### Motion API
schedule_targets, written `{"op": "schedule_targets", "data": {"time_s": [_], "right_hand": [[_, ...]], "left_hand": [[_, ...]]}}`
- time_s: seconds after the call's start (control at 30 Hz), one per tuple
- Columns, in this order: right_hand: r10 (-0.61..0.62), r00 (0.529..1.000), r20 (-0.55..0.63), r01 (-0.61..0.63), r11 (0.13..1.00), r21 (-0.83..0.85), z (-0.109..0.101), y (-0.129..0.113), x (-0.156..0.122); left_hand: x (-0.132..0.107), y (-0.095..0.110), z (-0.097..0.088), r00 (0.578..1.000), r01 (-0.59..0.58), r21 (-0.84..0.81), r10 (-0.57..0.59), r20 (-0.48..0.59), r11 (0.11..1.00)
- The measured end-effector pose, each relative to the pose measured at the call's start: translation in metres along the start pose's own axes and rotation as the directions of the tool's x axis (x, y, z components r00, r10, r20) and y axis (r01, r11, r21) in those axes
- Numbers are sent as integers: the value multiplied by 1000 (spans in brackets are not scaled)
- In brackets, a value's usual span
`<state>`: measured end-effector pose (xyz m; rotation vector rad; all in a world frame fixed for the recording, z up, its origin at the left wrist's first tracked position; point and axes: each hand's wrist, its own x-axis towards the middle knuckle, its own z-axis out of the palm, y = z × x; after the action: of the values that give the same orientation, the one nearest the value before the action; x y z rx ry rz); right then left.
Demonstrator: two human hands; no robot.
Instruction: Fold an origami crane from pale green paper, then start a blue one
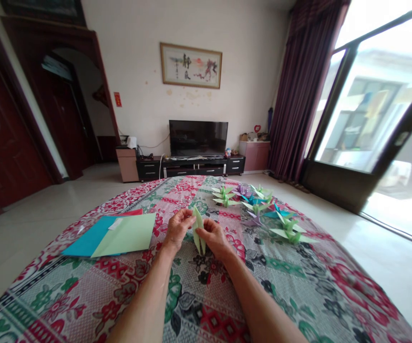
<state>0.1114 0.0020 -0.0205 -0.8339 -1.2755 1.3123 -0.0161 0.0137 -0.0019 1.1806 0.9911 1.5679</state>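
Observation:
A pale green piece of folded paper, long and narrow with two pointed legs toward me, is held upright over the middle of the table. My left hand pinches its left edge near the top. On the other side, my right hand grips its right edge between thumb and fingers. Fingertips of both hands partly cover the folds. To the right stand several finished paper cranes in green, blue and purple. Left of my hands lies a light green paper sheet over blue sheets.
A patterned cloth covers the round table. Something red shows behind the paper sheets, and a small white slip rests on them. Beyond the table, a television stands on a low black cabinet. Glass doors are at the right.

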Motion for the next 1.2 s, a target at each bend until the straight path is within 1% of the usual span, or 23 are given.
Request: {"op": "schedule_targets", "data": {"time_s": [0.13,0.27,0.33,0.4,0.53,0.7,0.83,0.9,1.0,1.13,1.2], "right_hand": [[0,1000,13,0,1000,1,0,-2,-1],[16,1000,23,-16,1000,1,-1,-6,-2],[19,1000,10,-19,1000,14,-1,-7,-2],[17,1000,-9,-17,1000,23,-1,-8,-2],[21,999,-25,-20,999,35,-2,-8,-1],[37,999,-22,-35,996,87,-5,-5,1],[54,999,1,-54,992,114,-7,-2,4],[51,999,19,-53,989,137,-8,0,5],[50,997,52,-60,979,195,-9,1,6],[99,990,97,-122,956,267,-10,-4,4],[112,989,101,-138,941,307,-10,-8,3]], "left_hand": [[0,-1,-2,996,64,-54,-60,61,997],[-3,1,0,980,111,-78,-96,176,991],[-5,2,1,971,115,-70,-97,218,991],[-6,2,3,973,101,-44,-89,213,994],[-6,0,4,983,75,14,-76,170,997],[-6,0,5,979,121,18,-122,161,992],[-7,0,6,981,126,24,-128,148,992],[-7,0,6,984,97,58,-104,147,994],[-6,-1,4,988,4,175,-31,152,985],[-3,-4,1,982,-137,329,83,172,935],[-1,-5,0,968,-227,385,165,188,894]]}}
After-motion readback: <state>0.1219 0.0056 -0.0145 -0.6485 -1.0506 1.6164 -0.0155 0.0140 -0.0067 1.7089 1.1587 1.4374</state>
